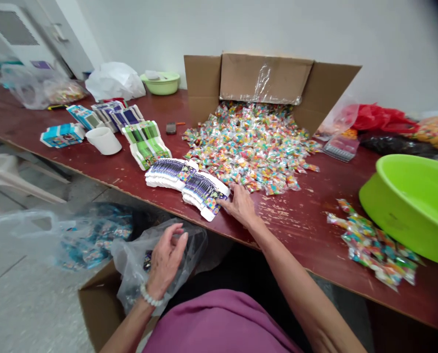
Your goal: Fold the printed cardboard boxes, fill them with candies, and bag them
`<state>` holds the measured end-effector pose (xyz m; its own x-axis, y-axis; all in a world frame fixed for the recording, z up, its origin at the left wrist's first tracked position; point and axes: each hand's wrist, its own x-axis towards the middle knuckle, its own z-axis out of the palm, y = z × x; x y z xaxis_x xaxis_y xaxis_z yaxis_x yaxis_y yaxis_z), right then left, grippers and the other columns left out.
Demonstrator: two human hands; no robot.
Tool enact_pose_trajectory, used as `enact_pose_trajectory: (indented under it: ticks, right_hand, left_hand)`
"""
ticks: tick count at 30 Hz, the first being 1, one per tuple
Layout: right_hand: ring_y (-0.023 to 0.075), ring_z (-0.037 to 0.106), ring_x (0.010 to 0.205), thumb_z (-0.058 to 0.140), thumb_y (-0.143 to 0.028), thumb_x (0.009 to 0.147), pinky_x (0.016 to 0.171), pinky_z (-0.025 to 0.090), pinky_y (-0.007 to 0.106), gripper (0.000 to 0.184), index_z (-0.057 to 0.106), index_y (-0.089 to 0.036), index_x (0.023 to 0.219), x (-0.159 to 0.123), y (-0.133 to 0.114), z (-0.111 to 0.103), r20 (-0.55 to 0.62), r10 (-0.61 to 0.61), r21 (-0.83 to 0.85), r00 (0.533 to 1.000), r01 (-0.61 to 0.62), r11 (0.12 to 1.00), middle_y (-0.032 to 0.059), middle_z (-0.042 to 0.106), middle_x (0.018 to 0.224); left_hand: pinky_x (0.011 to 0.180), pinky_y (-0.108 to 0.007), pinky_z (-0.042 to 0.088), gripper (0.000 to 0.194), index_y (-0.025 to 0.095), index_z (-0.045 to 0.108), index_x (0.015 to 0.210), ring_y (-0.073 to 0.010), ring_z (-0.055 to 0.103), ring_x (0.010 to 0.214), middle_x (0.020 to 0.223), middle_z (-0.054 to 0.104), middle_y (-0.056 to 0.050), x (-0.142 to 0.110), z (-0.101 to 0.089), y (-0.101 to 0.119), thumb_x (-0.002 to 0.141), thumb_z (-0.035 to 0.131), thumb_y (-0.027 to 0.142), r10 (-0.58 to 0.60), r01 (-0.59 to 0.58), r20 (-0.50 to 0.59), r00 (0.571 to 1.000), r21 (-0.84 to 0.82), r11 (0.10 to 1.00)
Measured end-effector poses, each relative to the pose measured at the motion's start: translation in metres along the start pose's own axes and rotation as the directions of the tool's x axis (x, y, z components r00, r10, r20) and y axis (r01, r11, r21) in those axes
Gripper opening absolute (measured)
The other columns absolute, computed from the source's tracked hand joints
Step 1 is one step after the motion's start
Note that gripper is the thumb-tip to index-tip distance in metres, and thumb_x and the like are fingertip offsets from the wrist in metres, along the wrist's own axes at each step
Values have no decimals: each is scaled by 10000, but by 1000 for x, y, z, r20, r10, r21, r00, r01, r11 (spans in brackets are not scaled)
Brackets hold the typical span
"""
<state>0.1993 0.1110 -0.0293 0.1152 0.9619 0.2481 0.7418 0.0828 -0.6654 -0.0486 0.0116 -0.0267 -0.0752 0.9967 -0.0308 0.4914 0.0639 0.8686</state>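
My right hand [241, 205] lies on the dark red table [300, 215], fingers stretched out and touching the end of a fanned row of flat purple-and-white cartons [189, 185]. My left hand [165, 260] hovers below the table edge over a clear plastic bag [131, 267] that sits in a cardboard box [97, 304] on the floor; its fingers are loosely curled and apart, with nothing in them. A big heap of small bright wrapped candies [250, 144] spills from a cardboard box [263, 81] lying on its side behind the cartons.
A lime green basin [413, 206] stands at the right with a small candy pile [375, 247] beside it. Green cartons [147, 142], blue and purple cartons [105, 115], a white cup [103, 140], bags and a green bowl [162, 83] lie further left. A plastic bag of blue packs [90, 235] sits on the floor.
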Motion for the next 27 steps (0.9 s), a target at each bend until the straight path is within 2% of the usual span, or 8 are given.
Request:
enact_pose_trajectory:
  ticks: [5,8,12,15,17,20,23,27]
  right_hand:
    - [321,572,1040,744,-526,782,873,460,425,447,622,-183,1041,-4,5,8,15,6,-161,1000,-4,987,134,614,1063]
    - [313,579,1028,731,-535,783,853,466,414,449,617,-175,1025,-5,5,10,6,28,-156,1000,-26,987,128,617,1043]
    - [316,568,1068,766,-515,742,887,455,430,556,591,-166,1138,-4,3,6,-2,39,-106,999,-39,994,140,624,1104]
    - [279,581,1012,821,-484,663,883,456,417,615,588,-180,1145,-5,0,-3,61,104,244,993,-116,963,108,645,1100]
    - [218,604,876,803,-494,668,809,478,363,584,586,-185,1114,-10,-4,-11,161,145,541,976,-210,815,54,668,982]
    - [151,585,695,713,-532,747,653,465,271,437,594,-185,986,-22,-10,-23,229,174,716,958,-287,637,-2,639,796]
    - [131,562,646,707,-519,763,572,426,230,358,598,-194,868,-39,-17,-35,229,193,760,954,-300,577,-13,622,754]
    - [131,565,638,749,-506,741,584,451,243,354,613,-191,830,-58,-25,-53,265,156,805,952,-307,507,-10,645,761]
  left_hand:
    - [571,-253,401,334,240,667,1030,-170,600,590,704,672,6,33,34,35,800,674,483,14,-11,67,998,-58,998]
    - [506,-232,342,234,220,656,833,-132,516,482,544,574,45,47,46,37,756,713,433,-52,60,71,996,-111,992]
    - [383,-213,259,291,199,573,753,-85,381,335,468,495,79,49,50,34,749,692,464,-139,194,207,968,-275,942]
    - [369,-198,284,336,188,559,769,-80,402,334,472,495,79,44,47,37,738,693,494,-118,223,300,947,-346,911]
    - [386,-185,308,344,181,556,777,-75,439,359,493,511,76,41,43,39,721,720,478,-92,226,331,939,-393,891]
    - [414,-173,337,320,167,577,776,-70,485,410,532,536,66,36,37,43,720,755,427,-33,212,384,923,-433,876]
    - [470,-176,401,297,162,637,878,-86,560,519,672,630,23,29,30,52,744,770,391,26,216,498,867,-421,881]
    - [761,-276,527,524,209,620,1200,-184,688,863,1040,715,-69,17,23,70,743,800,393,109,375,723,682,-474,797]
